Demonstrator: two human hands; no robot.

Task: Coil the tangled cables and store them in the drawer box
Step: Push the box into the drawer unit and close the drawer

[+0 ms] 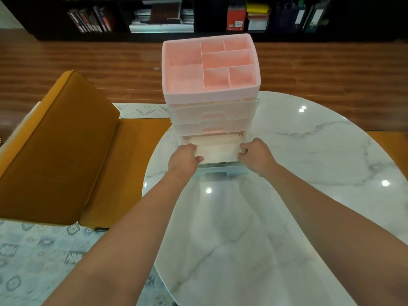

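Drawer box (210,69): its bottom drawer (215,149) is gripped between left hand (183,159) and right hand (256,156), fingers seemingly curled over its side walls.

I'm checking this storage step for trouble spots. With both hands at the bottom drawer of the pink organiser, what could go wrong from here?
1. The left hand and right hand grip the open bottom drawer at its sides; a hard pull might drag the tall drawer box across the glossy marble table.
2. Pushing it in could pinch the fingers.
3. No cables are visible.
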